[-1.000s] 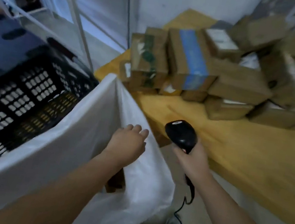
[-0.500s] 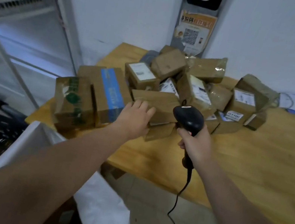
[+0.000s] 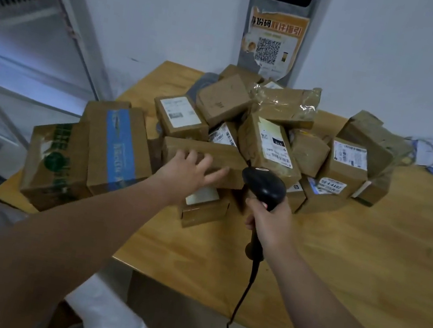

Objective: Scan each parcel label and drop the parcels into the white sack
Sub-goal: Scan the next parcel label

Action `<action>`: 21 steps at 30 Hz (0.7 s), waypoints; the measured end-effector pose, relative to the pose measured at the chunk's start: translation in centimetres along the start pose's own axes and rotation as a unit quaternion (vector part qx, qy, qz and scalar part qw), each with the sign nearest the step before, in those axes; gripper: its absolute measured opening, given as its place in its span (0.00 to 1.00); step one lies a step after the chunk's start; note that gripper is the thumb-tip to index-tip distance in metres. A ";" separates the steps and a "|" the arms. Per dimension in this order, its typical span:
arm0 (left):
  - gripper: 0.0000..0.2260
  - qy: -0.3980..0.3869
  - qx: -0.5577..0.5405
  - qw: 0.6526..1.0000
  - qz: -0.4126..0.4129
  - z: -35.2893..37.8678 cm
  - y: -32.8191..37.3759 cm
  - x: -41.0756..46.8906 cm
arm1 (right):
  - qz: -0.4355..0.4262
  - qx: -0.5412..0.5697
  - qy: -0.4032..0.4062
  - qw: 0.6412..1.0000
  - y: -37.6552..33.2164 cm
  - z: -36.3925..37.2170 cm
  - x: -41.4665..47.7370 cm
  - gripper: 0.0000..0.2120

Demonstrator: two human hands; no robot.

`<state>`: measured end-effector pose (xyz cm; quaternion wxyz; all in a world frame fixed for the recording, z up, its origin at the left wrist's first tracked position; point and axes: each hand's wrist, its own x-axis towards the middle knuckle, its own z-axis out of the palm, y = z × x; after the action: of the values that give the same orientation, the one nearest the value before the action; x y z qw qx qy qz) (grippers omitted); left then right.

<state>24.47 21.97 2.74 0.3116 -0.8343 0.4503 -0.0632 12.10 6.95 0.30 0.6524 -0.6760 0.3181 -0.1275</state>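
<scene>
Brown cardboard parcels are heaped just beyond both hands. The left hand, fingers spread, lies over a long parcel. Just right of it, the right hand grips a black scanner. The white sack sits below the left forearm.

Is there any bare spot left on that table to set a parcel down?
Yes: the wooden table is bare right of the right hand and barcode scanner, in front of the parcel pile. A narrower strip lies along the near edge. From the blue-taped box back to the wall it is crowded.
</scene>
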 end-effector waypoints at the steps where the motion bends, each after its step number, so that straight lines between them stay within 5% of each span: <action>1: 0.42 0.025 -0.006 1.000 -0.018 -0.5 -0.6 0.1 | 0.000 0.009 -0.003 1.000 0.0 -0.3 0.1 0.19; 5: 0.33 0.136 -0.163 0.973 -0.093 -3.3 -4.6 -0.6 | -0.021 0.067 -0.003 0.998 -0.6 -1.5 0.3 0.11; 7: 0.31 0.185 -0.299 0.925 -0.141 -4.6 -6.2 -1.5 | -0.030 0.110 -0.006 0.993 -1.0 -2.3 0.3 0.02; 9: 0.30 0.214 -0.521 0.797 -0.218 -5.6 -6.5 -2.6 | -0.031 0.156 -0.010 0.987 -1.9 -3.0 0.2 0.05; 11: 0.26 0.196 -0.740 0.588 -0.261 -6.0 -5.5 -3.2 | -0.044 0.191 -0.028 0.980 -3.0 -3.5 -0.1 0.04; 13: 0.22 0.172 -0.828 0.452 -0.283 -5.9 -3.9 -3.4 | -0.064 0.208 -0.048 0.975 -4.0 -3.9 -0.4 0.05; 19: 0.06 0.153 -0.885 0.353 -0.262 -6.6 -0.4 -3.6 | -0.080 0.215 -0.048 0.972 -4.6 -5.2 -1.2 0.05; 21: 0.08 0.142 -0.897 0.328 -0.261 -6.8 0.4 -3.6 | -0.067 0.217 -0.044 0.973 -4.4 -5.6 -1.3 0.06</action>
<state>19.42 21.52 8.59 -0.7265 -0.6618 0.0307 0.1827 8.95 3.04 5.53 0.7869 -0.5429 0.2081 -0.2069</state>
